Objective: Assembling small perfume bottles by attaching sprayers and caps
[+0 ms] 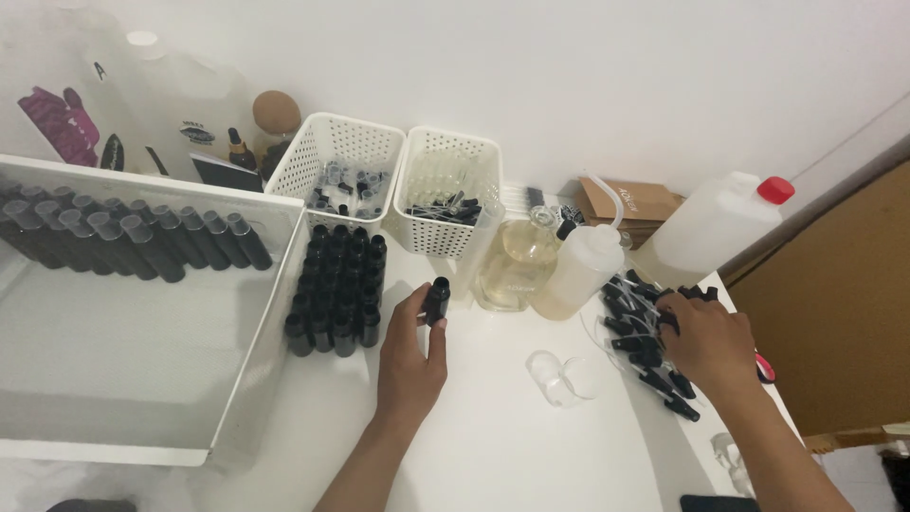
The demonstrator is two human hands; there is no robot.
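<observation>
A white worktop (493,446) carries everything. The cluster of open black bottles (336,289) standing upright at its middle serves as the landmark.

Left of the cluster, touching it, a large white tray (114,446) is set, with a row of capped dark bottles (133,242) laid along its far edge; most of the tray floor is bare. Well to the right of the cluster, a big translucent jug with a red cap (711,228) lies tilted. Behind the cluster two white lattice baskets (445,156) are seen, small parts inside. To its right stand a glass flask of pale liquid (517,261) and a squeeze bottle (583,270).

Just right of the cluster, a single black bottle (437,301) is pinched upright between thumb and fingers of the left hand (409,365). Further right, the right hand (706,341) is laid on a pile of black spray tops (645,351), fingers curled; whether one is grasped cannot be told.

One tray row appears finished; the many uncapped bottles suggest most of the work remains.
</observation>
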